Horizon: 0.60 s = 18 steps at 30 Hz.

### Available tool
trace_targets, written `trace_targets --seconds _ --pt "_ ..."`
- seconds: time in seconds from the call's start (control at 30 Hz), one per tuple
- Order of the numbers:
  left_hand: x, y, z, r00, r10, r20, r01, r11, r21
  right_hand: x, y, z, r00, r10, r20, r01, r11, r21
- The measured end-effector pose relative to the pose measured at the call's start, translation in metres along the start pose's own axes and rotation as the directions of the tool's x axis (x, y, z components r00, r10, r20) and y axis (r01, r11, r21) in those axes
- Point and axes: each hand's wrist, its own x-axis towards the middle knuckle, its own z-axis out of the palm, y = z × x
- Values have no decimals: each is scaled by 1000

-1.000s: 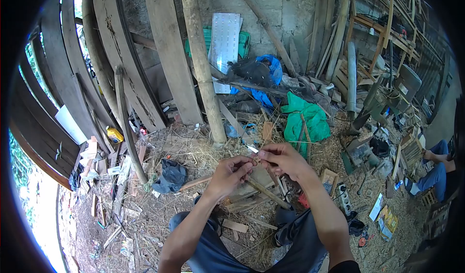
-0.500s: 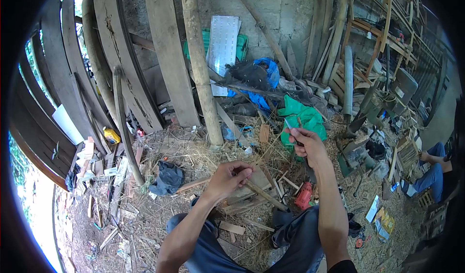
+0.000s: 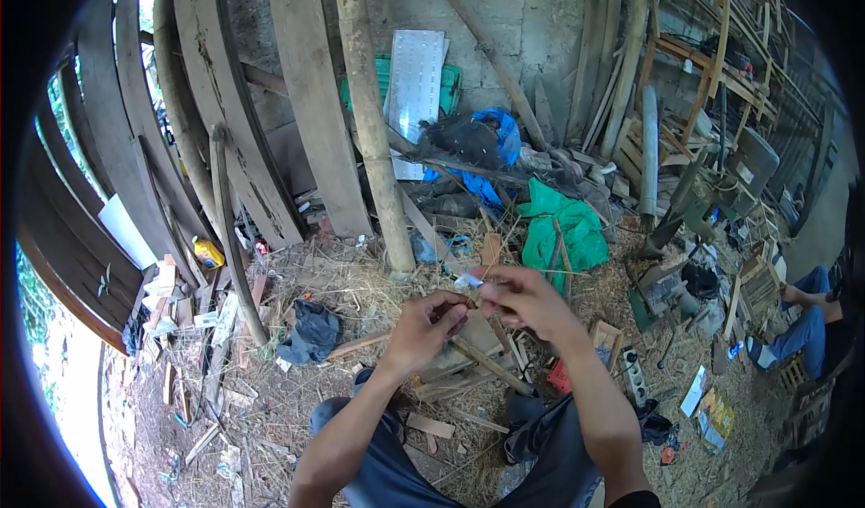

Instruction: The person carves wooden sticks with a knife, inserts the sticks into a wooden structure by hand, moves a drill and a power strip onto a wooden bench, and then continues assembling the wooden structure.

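A slim whitish tool (image 3: 468,282), blurred, sits in front of the seated person, gripped at the fingertips of the right hand (image 3: 530,303) just above the left. The left hand (image 3: 422,330) has thumb and forefinger pinched together on a thin brownish piece (image 3: 469,303), too small for me to name. Over to the left, a yellow bottle (image 3: 208,252) stands by the slats, its contents hidden from me; nearer lies a crumpled black plastic bag (image 3: 315,328). Beyond the hands a green plastic bag (image 3: 566,224) slumps with sticks against it, and off to the right there's a yellow packet (image 3: 716,416) on the ground. Below the hands a wooden stick (image 3: 491,362) slants towards the person's feet, and the right forearm partly covers a red power tool (image 3: 559,377), with a power strip (image 3: 636,377) beyond. Straw and wood scraps litter the earthen ground (image 3: 288,400). A bamboo pole (image 3: 374,139) rises before the concrete block wall (image 3: 505,31), and someone else's leg (image 3: 802,332) shows at far right.
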Motion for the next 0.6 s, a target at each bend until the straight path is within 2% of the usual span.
trace_targets --seconds 0.07,0.17,0.23,0.33,0.43,0.6 --pt "-1 -2 4 1000 31 -5 -31 998 48 4 6 0 993 86 84 -87 996 14" --pt "-2 -3 4 997 77 -18 -74 989 127 2 -5 -5 990 137 32 -136 990 -35" --pt "-1 -2 5 996 92 -13 -89 985 151 4 -6 -8 992 120 30 -117 990 -74" --pt "-2 2 7 999 33 3 -33 994 101 5 -3 -10 998 68 -1 -68 990 -121" --pt "-2 3 8 1000 11 8 -12 996 85 4 -5 -9 995 47 -83 -60 985 -162" --pt "-4 11 8 999 41 -34 -35 985 168 3 -6 -9 996 73 -57 -74 997 -8"
